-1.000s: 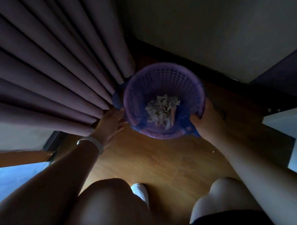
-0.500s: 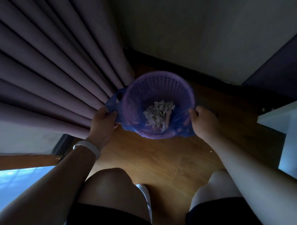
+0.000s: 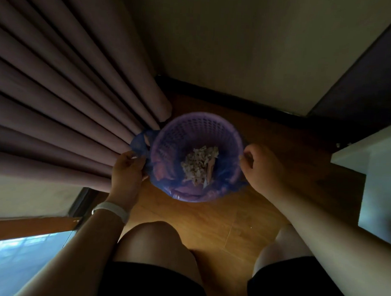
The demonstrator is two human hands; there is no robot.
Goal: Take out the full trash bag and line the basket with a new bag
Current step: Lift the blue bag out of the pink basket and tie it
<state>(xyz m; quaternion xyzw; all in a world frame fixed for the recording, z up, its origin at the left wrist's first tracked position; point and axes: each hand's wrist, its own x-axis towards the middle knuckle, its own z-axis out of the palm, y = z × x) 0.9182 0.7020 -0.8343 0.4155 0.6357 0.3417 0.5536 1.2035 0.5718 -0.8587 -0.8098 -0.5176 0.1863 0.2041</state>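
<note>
Trash bag (image 3: pixel 230 181), the thin blue one: where do we have it?

It lines the purple basket (image 3: pixel 197 123), which stands on the wooden floor (image 3: pixel 209 226) beyond our knees and hard against the curtain (image 3: pixel 70 94). Its edge is turned out over the near and left rim. One handle loop (image 3: pixel 140 141) sticks out to the left and touches the curtain folds.

And what do we see inside?

A heap of pale paper scraps (image 3: pixel 199 165) lies at the bottom, near the middle. The bag sits fully down in the basket.

How does our left hand (image 3: pixel 127 169) stand to it?

It is just left of the basket, right below the loop. Its fingers (image 3: pixel 136 160) are curled round the blue film and grip it beside the rim. A white band (image 3: pixel 111 209) circles that wrist.

And our right hand (image 3: pixel 262 170)?

It is on the opposite side, up against the right rim, so the bag lies between our two hands. Its fingers (image 3: pixel 247 155) are curled in tight, with the thumb close to them. In this dim light we cannot tell whether they pinch the film, hold the rim, or hold nothing.

Anything else near?

A white piece of furniture (image 3: pixel 371 158) stands to the right, well apart from the basket.
</note>
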